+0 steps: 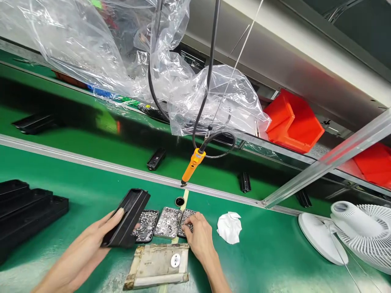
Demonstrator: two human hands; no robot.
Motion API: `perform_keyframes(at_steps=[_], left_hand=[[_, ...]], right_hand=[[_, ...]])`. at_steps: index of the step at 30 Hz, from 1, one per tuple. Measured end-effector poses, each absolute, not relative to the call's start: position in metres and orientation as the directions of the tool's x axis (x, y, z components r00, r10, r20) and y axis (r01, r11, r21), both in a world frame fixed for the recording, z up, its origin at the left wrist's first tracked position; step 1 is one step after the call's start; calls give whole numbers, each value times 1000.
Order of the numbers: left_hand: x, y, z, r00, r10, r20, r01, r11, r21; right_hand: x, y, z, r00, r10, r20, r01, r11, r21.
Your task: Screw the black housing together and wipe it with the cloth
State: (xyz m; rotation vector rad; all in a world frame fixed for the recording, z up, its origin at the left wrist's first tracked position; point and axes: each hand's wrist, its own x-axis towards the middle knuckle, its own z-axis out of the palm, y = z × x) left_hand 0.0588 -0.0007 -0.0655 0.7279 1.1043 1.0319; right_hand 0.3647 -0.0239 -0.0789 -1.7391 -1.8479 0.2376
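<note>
My left hand [91, 242] grips a long black plastic housing [126, 224], held tilted above the green bench. My right hand [198, 236] reaches into the rightmost of three small trays of metal screws and washers [168, 221], fingertips pinched among the parts; whether it holds one is hidden. Just below the trays lies a worn taped fixture block [157, 266] with a round metal disc on it. An orange electric screwdriver [192, 165] hangs on a coiled cable above the trays.
Stacked black housings [27, 207] sit at the left. A crumpled white cloth [229, 227] and a white desk fan [351, 232] lie to the right. Black parts ride the conveyor belt [91, 138] behind. Clear plastic sheeting and red bins [291, 122] hang on the shelf above.
</note>
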Motion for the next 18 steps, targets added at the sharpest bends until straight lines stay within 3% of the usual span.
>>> perform_keyframes(at_steps=[5,15,18], left_hand=[[92,14,-64,151,927,-344,-503,372,780],[86,12,-78,100,940,-326,-588,320,743],[88,9,-76,119,943,-311,-616,316,722]], right_hand=[[366,-28,-88,30,951,309,820,153,-552],[373,-41,-71,62,936,346,681,214,-700],[363,-64,-57,-45,946,321,583,286,-760]])
